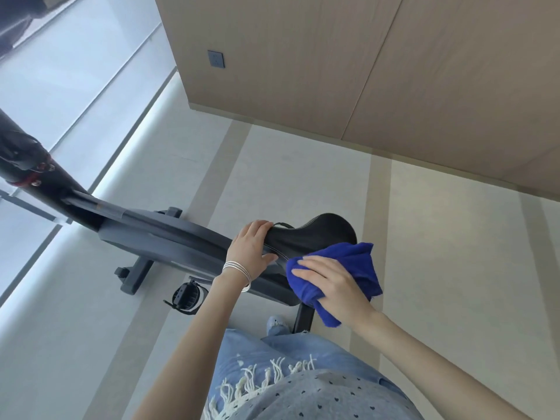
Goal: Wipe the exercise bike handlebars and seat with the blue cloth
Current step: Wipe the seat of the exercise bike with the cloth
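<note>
The exercise bike's black seat (318, 234) is in the middle of the view, its narrow nose pointing left. My left hand (251, 245) grips that nose, fingers curled over the top and thumb along the near side. My right hand (330, 283) lies with fingers spread on the bunched blue cloth (354, 265), pressing it against the seat's near side; part of the cloth hangs below my palm. The handlebars are out of view; only the dark stem (27, 165) shows at the far left.
The bike's dark grey frame (169, 237) runs from the stem to the seat, with a pedal (186, 297) and a floor stabiliser (133, 277) beneath. A window wall (60, 86) is on the left, a wood-panelled wall (333, 71) behind. My jeans (272, 359) stand close to the bike.
</note>
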`<state>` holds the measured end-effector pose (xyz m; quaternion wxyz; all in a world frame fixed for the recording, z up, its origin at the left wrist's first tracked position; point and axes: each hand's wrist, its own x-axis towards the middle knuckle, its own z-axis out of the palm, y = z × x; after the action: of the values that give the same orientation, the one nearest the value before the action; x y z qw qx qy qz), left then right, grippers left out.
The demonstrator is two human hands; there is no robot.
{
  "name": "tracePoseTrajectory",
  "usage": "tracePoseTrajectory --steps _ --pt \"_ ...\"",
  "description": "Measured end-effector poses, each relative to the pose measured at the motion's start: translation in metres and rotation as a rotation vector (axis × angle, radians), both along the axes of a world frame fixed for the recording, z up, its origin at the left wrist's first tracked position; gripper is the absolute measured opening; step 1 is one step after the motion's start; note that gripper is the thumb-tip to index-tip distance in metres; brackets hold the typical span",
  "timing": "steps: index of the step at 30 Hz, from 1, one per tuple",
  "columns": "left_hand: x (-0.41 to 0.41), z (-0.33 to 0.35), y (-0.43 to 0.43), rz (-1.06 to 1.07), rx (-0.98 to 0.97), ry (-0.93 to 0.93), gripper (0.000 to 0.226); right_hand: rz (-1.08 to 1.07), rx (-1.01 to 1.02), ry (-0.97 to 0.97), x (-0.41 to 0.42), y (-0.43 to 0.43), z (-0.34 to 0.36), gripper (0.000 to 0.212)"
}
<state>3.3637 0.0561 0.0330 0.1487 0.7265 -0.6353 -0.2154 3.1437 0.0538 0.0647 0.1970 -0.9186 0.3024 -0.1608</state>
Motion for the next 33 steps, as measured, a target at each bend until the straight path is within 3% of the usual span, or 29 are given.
tracePoseTrajectory --steps 6,11,24,26,30,33 --pt "0.000 0.001 0.002 -0.014 -0.017 -0.012 0.065 -0.120 0.064 0.002 0.042 -0.020 0.005 0.052" --pt "0.000 0.003 0.002 -0.030 0.012 -0.038 0.069 0.044 -0.089 0.032 -0.008 0.002 0.000 0.048" --pt "-0.005 0.003 0.005 -0.017 0.041 -0.064 0.069 0.068 -0.137 0.091 -0.082 0.005 0.003 0.040" --pt "-0.005 0.003 0.005 -0.020 0.043 -0.066 0.069 -0.046 -0.093 0.058 -0.085 -0.006 0.002 0.048" --pt "-0.006 0.002 0.006 -0.011 0.036 -0.067 0.069 -0.524 0.204 -0.064 -0.071 -0.038 0.001 0.068" --pt "-0.007 0.001 0.006 -0.001 0.031 -0.061 0.068 -0.452 0.066 -0.112 -0.043 -0.032 0.000 0.057"
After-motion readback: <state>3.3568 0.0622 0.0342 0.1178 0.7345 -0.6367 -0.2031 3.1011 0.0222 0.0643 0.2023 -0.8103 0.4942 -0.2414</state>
